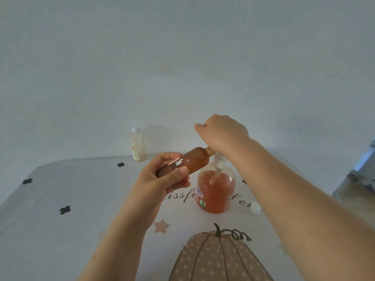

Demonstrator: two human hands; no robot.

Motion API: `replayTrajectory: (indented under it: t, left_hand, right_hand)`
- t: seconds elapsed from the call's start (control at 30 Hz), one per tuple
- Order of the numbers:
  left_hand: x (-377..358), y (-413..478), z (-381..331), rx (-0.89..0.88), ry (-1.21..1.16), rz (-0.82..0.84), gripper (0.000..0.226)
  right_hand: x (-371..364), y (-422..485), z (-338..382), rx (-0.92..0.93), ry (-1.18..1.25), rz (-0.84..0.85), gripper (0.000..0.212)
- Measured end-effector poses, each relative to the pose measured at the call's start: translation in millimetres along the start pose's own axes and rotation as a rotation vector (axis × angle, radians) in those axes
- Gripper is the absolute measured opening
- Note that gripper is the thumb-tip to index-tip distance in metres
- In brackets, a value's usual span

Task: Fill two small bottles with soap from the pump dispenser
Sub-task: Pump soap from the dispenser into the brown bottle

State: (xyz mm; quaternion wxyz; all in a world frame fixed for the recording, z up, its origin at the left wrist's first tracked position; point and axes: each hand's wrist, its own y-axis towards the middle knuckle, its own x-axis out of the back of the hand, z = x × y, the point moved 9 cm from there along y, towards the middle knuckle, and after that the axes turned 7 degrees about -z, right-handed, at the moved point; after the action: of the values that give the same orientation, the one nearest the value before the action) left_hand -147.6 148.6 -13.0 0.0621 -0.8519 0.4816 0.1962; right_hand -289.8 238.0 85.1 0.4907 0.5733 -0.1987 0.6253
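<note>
Head cam: your left hand [162, 179] is gripping the small bottle [192, 161] tilted, mouth at the spout, while your right hand [221, 132] is curling over the soap dispenser [216, 191] pump, standing on the bench [81, 199].

**Legible text: one broken line on the cloth**

Table [60, 179] cloth: grey script printed across it. I read "issfo" left of the pump dispenser [216, 191] and what looks like "en" right of it. My left grip [162, 179] and the dispenser cover the rest.

Dispenser label [199, 192]: white oval with blue lettering, too blurred to read. Below it is a small green round sign [202, 204], not legible.

Small bottle [194, 161] in my left grip: torn label scraps, no letters.

Far bottle [138, 147]: orange print, unreadable.
</note>
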Motion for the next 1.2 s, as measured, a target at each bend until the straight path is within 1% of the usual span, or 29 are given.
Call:
replayTrajectory:
  t: [0.17, 0.33, 0.63, 0.83, 1.1, 1.2]
  left_hand:
    - [-0.2, -0.2, 0.6, 0.004, 0.012, 0.015, 0.043]
    - [1.9, 2.0, 2.4, 0.008, 0.02, 0.008, 0.041]
    - [8.3, 7.0, 6.4, 0.014, 0.055, -0.021, 0.04]
    - [6.1, 6.4, 9.1, 0.024, 0.046, -0.01, 0.04]
    - [4.5, 5.1, 7.8, 0.025, 0.032, -0.005, 0.04]
    - [3.2, 3.7, 5.6, 0.023, 0.028, -0.005, 0.043]
  right_hand:
    - [-6.3, -1.0, -3.1, -0.042, 0.104, 0.053, 0.04]
    - [-13.8, 0.9, -2.8, -0.049, 0.115, 0.099, 0.038]
    - [-33.0, 4.6, -8.5, -0.059, 0.209, 0.161, 0.038]
    - [-34.7, 3.3, -10.2, -0.075, 0.244, 0.162, 0.037]
    - [-27.1, 0.4, -10.4, -0.062, 0.198, 0.13, 0.037]
    - [-21.3, 0.8, -8.6, -0.06, 0.189, 0.111, 0.037]
